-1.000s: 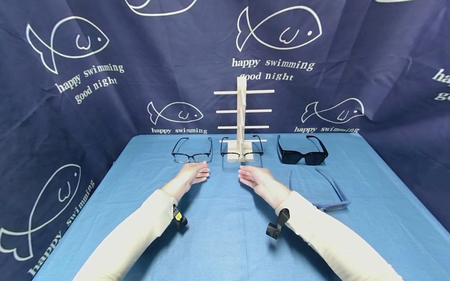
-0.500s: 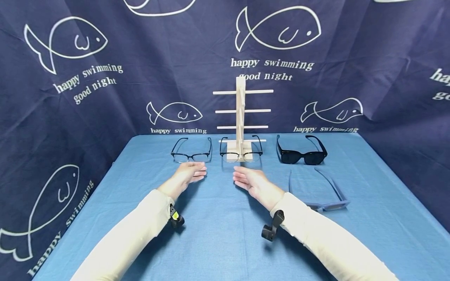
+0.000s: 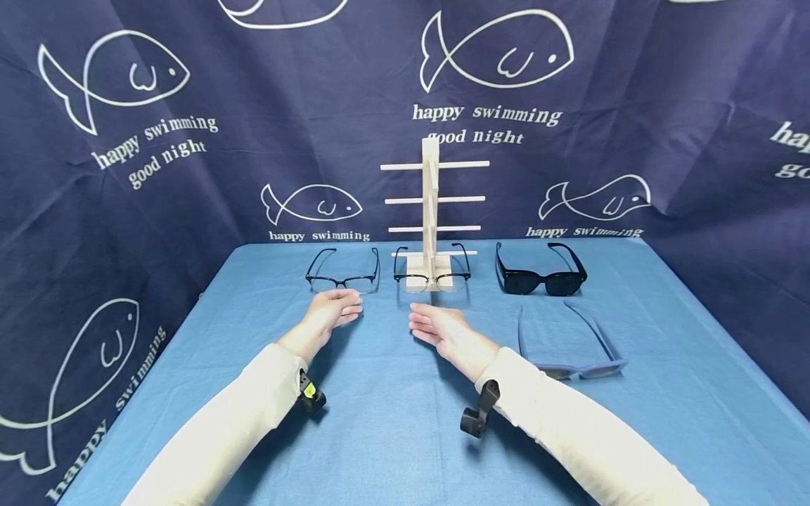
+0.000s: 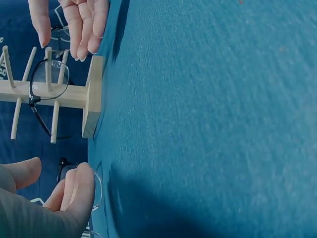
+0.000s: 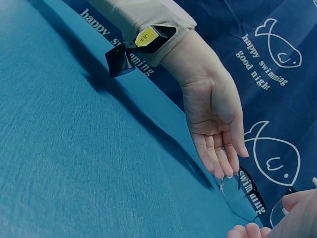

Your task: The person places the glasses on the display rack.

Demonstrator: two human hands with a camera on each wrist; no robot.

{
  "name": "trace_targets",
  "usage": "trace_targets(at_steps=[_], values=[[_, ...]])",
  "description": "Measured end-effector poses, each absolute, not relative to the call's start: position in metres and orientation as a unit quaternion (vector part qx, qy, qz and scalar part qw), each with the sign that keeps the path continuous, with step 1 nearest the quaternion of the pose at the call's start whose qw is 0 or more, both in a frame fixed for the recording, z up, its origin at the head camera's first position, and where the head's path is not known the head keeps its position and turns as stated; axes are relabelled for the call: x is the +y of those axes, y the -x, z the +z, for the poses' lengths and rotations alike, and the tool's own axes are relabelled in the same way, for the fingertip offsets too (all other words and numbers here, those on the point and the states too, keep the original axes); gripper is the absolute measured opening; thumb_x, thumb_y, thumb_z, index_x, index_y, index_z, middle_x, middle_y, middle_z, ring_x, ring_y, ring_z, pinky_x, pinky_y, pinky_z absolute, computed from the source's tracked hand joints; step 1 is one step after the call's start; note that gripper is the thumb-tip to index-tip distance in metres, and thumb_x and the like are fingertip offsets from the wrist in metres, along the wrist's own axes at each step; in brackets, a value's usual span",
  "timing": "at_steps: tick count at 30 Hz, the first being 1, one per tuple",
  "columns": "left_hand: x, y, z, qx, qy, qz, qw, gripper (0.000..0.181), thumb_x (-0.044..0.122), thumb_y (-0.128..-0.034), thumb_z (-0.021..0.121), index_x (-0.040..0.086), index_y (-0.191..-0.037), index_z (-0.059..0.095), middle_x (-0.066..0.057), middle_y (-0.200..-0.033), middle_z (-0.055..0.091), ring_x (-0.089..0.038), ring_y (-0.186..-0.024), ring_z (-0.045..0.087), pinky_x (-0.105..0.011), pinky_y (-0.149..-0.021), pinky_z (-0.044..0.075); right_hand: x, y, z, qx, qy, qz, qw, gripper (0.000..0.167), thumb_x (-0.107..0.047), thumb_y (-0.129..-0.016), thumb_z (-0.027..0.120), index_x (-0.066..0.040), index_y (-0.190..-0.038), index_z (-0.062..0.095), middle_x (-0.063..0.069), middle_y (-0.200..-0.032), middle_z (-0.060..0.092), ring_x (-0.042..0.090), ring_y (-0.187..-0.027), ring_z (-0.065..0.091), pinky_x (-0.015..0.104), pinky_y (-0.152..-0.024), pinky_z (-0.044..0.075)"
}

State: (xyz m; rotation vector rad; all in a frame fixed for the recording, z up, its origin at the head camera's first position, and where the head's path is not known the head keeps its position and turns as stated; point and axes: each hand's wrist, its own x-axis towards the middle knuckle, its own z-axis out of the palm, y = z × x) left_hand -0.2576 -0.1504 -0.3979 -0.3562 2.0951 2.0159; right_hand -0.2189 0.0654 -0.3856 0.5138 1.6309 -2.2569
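Note:
My left hand (image 3: 327, 315) hovers just in front of black half-rim eyeglasses (image 3: 342, 282) at the left, fingers loosely extended and holding nothing. Whether its fingertips touch the lens cannot be told; in the right wrist view the left hand (image 5: 213, 109) shows a bare palm. Facing it, my right hand (image 3: 446, 336) is held palm inward, fingers nearly straight, with nothing in it. Behind the right hand, a second pair of half-rim eyeglasses (image 3: 432, 278) stands before a wooden display rack (image 3: 430, 190) with several crossbars.
Black sunglasses (image 3: 545, 282) lie at the back right of the blue cloth (image 3: 392, 436). Nearer, blue-framed glasses (image 3: 591, 370) are partly behind the right sleeve (image 3: 569, 414). A dark blue fish-print curtain (image 3: 354, 91) hangs behind and at the sides.
Both hands have drifted left, the right one more, so the gap between them is narrower. The view has shifted slightly. All the glasses and the rack stay in place.

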Motion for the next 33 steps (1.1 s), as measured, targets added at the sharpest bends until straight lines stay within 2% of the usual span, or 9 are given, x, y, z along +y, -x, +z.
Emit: trace_targets(at_steps=[2,7,12,17,24,33], values=[[-0.152,0.258,-0.398,0.711,0.123,0.685,0.103,0.041,0.012,-0.0986,0.056,-0.004,-0.135,0.050,-0.026,-0.135,0.055,-0.035,-0.121,0.058,-0.037,-0.103,0.052,0.063,0.219,-0.386,0.572,-0.179,-0.786,0.154,0.041,-0.007,-0.093,0.062,0.009,-0.129,0.053,0.029,-0.135,0.053,0.022,-0.094,0.066,0.040,-0.106,0.049],[-0.158,0.259,-0.399,0.717,0.126,0.678,0.101,0.042,0.014,-0.0982,0.058,-0.002,-0.136,0.051,-0.024,-0.134,0.056,-0.033,-0.119,0.060,-0.036,-0.102,0.053,0.058,0.218,-0.384,0.575,-0.172,-0.783,0.161,0.041,-0.009,-0.094,0.061,0.008,-0.130,0.053,0.028,-0.136,0.052,0.032,-0.116,0.060,0.039,-0.107,0.048],[-0.164,0.257,-0.397,0.718,0.137,0.677,0.089,0.041,0.013,-0.0983,0.057,-0.004,-0.135,0.051,-0.025,-0.134,0.056,-0.030,-0.114,0.063,-0.036,-0.102,0.052,0.053,0.217,-0.383,0.574,-0.164,-0.785,0.169,0.040,-0.008,-0.094,0.061,0.007,-0.131,0.054,0.028,-0.136,0.053,0.037,-0.125,0.054,0.039,-0.108,0.047],[-0.168,0.256,-0.395,0.714,0.149,0.681,0.075,0.041,0.012,-0.0979,0.058,-0.004,-0.135,0.052,-0.026,-0.134,0.056,-0.026,-0.109,0.066,-0.037,-0.103,0.052,0.050,0.218,-0.383,0.582,-0.150,-0.779,0.179,0.042,-0.008,-0.095,0.060,0.007,-0.133,0.051,0.026,-0.138,0.052,0.038,-0.129,0.050,0.041,-0.113,0.043],[-0.173,0.256,-0.396,0.716,0.155,0.677,0.075,0.041,0.013,-0.0986,0.056,-0.003,-0.136,0.051,-0.025,-0.135,0.054,-0.031,-0.118,0.061,-0.037,-0.103,0.051,0.043,0.220,-0.383,0.583,-0.147,-0.777,0.184,0.046,-0.011,-0.094,0.062,0.005,-0.135,0.050,0.023,-0.139,0.052,0.035,-0.130,0.049,0.040,-0.112,0.043],[-0.178,0.257,-0.397,0.717,0.154,0.675,0.079,0.041,0.014,-0.0980,0.058,-0.002,-0.135,0.052,-0.024,-0.135,0.055,-0.032,-0.120,0.059,-0.038,-0.101,0.053,0.034,0.221,-0.383,0.586,-0.134,-0.778,0.182,0.045,-0.011,-0.094,0.061,0.006,-0.134,0.050,0.024,-0.139,0.051,0.036,-0.129,0.050,0.039,-0.112,0.043]])
